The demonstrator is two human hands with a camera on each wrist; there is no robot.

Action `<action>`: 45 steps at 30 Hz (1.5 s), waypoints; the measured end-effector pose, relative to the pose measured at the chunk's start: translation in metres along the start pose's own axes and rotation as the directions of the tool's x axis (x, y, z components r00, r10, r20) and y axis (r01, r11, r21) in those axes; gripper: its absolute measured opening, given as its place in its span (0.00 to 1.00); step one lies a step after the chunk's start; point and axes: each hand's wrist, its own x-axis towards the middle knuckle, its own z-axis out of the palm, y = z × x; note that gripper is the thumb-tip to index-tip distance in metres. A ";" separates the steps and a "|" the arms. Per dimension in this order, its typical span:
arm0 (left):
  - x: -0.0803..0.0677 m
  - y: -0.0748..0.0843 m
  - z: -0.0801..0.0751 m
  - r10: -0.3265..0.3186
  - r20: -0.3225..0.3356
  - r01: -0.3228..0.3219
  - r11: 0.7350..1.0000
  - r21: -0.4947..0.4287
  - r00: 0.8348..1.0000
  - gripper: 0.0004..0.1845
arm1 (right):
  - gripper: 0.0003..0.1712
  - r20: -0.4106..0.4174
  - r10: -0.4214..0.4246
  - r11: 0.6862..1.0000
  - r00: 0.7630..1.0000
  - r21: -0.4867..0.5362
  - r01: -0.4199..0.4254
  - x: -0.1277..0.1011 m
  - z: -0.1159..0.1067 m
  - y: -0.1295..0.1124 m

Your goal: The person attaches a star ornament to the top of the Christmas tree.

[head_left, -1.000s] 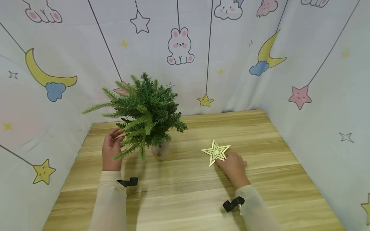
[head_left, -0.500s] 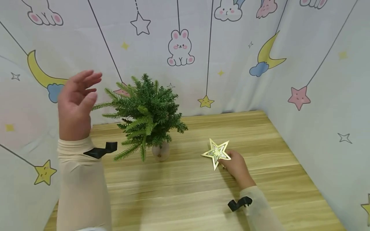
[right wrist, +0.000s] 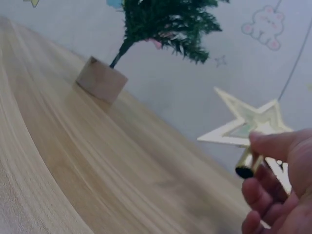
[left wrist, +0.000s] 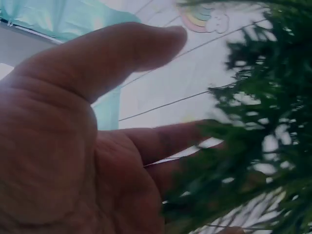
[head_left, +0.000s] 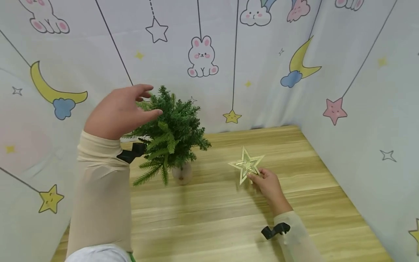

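A small artificial Christmas tree (head_left: 178,123) stands on a round wooden base (head_left: 181,174) at the left of the table. My left hand (head_left: 119,111) is raised at the upper left of the tree, thumb and fingers spread apart around its side. In the left wrist view, green branches (left wrist: 273,112) cover part of the fingers. My right hand (head_left: 268,183) pinches a gold star tree topper (head_left: 246,165) by its lower right part, over the table. The right wrist view shows the topper's short gold tube (right wrist: 247,163), its dark end turned down toward the left.
The wood-grain table (head_left: 212,218) reaches back to a white curtain (head_left: 262,72) printed with bunnies, moons and stars. The same cloth hangs at the left and right sides. Black camera mounts sit on both wrists.
My left hand has left the tree's lower left side, risen, then swung right to the upper branches. The right hand has lifted the star slightly and tilted it.
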 end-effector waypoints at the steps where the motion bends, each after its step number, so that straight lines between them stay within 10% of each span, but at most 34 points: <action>1: 0.005 0.000 0.001 -0.021 0.035 0.021 1.000 0.003 0.999 0.43 | 0.19 -0.004 -0.010 0.999 1.000 0.031 0.010 0.000 0.000 0.000; 10: 0.038 -0.015 0.018 -0.021 0.183 0.034 0.997 -0.068 0.983 0.46 | 0.12 -0.049 -0.099 0.978 0.994 0.181 0.106 -0.004 0.005 -0.002; 24: 0.049 -0.037 0.022 0.060 0.223 -0.017 0.982 -0.190 0.973 0.34 | 0.14 -0.009 -0.230 0.947 0.973 0.228 0.226 -0.001 0.005 -0.045; 35: 0.056 -0.028 0.028 0.068 0.210 -0.041 0.991 -0.128 0.975 0.27 | 0.06 0.075 -0.510 0.833 0.857 0.290 0.471 0.018 0.012 -0.176; 45: 0.060 -0.028 0.032 0.131 0.206 -0.111 0.988 -0.107 0.970 0.21 | 0.08 0.114 -0.571 0.810 0.813 0.238 0.536 0.012 0.060 -0.291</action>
